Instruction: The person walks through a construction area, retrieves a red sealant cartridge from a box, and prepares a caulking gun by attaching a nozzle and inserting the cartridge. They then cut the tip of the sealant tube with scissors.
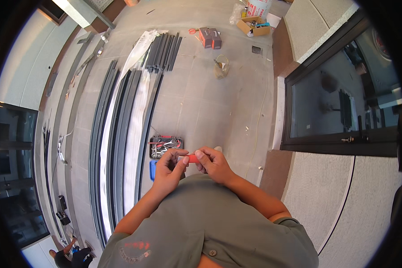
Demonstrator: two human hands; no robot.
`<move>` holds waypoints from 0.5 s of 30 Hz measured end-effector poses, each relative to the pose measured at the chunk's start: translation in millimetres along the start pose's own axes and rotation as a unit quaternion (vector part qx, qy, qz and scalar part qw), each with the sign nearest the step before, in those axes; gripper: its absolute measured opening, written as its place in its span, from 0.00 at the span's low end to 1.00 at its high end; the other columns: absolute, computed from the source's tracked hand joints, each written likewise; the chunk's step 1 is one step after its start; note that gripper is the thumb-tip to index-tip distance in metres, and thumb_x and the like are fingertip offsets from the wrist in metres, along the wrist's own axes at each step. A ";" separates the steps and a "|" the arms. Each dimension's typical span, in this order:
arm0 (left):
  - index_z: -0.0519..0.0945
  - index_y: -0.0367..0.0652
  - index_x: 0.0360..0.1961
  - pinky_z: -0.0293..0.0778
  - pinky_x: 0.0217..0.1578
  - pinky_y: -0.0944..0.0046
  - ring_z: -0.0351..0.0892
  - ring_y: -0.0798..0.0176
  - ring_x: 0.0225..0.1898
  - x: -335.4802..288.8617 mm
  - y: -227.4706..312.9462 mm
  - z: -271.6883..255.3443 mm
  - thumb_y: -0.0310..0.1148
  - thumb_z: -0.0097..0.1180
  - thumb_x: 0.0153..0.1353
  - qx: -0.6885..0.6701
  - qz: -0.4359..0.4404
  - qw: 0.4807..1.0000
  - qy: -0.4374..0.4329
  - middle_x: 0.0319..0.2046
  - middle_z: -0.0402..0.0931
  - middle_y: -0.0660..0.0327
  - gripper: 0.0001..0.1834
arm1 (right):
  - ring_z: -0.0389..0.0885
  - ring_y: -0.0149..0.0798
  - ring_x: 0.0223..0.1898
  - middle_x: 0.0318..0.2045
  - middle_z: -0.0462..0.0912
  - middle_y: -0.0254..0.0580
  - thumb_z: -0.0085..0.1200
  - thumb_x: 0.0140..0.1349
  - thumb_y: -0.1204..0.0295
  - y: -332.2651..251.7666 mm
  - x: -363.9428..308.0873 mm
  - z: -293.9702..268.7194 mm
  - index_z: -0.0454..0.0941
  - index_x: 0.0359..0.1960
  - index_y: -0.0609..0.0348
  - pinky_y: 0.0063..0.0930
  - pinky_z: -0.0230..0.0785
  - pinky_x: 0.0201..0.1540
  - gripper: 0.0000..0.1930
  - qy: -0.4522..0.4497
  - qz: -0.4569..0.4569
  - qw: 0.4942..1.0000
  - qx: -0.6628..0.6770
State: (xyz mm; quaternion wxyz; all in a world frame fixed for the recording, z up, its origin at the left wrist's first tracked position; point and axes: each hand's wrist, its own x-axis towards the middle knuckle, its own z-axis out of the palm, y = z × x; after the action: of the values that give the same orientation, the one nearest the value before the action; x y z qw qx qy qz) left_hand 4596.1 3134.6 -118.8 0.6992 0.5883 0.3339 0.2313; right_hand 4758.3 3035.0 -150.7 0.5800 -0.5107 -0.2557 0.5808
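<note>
In front of my body I hold a small red object [193, 158] with a pale, silvery end; its kind is too small to make out. The thumb and fingers of my left hand [169, 169] are pinched around the pale end. My right hand [214, 164] closes its thumb and fingers on the red part. Just beyond my left hand, an open toolbox [166, 146] full of wrenches and other metal tools lies on the floor. A blue item [152, 170] sits beside it, partly hidden by my left hand and arm.
Long dark metal profiles [120, 134] lie on white sheeting at the left, with a shorter stack [164, 51] beyond. Farther off are boxes [210, 38], a bucket [221, 67] and an open carton [253, 27]. A dark-framed window [326, 107] stands right; another person [73, 257] works lower left.
</note>
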 end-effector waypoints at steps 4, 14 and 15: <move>0.78 0.39 0.46 0.67 0.28 0.74 0.70 0.78 0.26 64.3 21.3 23.9 0.34 0.58 0.72 -0.061 -0.044 0.997 -0.004 0.28 0.76 0.68 0.10 | 0.74 0.29 0.38 0.36 0.77 0.36 0.56 0.71 0.70 -37.8 46.0 -47.9 0.78 0.48 0.61 0.25 0.68 0.45 0.09 -0.008 -0.222 0.965 -0.140; 0.77 0.38 0.48 0.68 0.30 0.74 0.71 0.78 0.29 253.9 39.4 37.7 0.31 0.57 0.72 -0.049 0.002 0.999 -0.022 0.29 0.77 0.67 0.09 | 0.75 0.31 0.45 0.45 0.78 0.40 0.58 0.68 0.77 -106.1 185.4 -135.2 0.77 0.50 0.61 0.26 0.68 0.52 0.10 0.025 -0.092 0.994 -0.051; 0.77 0.38 0.48 0.69 0.30 0.73 0.72 0.78 0.30 283.4 38.5 35.6 0.31 0.57 0.72 -0.061 -0.007 0.997 -0.037 0.30 0.77 0.67 0.09 | 0.75 0.31 0.45 0.45 0.77 0.40 0.57 0.68 0.77 -114.0 208.9 -146.2 0.77 0.49 0.61 0.26 0.68 0.52 0.10 0.026 -0.156 0.983 -0.091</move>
State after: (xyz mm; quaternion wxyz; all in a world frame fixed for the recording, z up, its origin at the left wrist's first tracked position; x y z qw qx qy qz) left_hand 4814.9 3321.5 -133.4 0.7473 0.5505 0.2968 0.2246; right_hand 4976.1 3209.4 -162.1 0.6213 -0.5297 -0.3691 0.4440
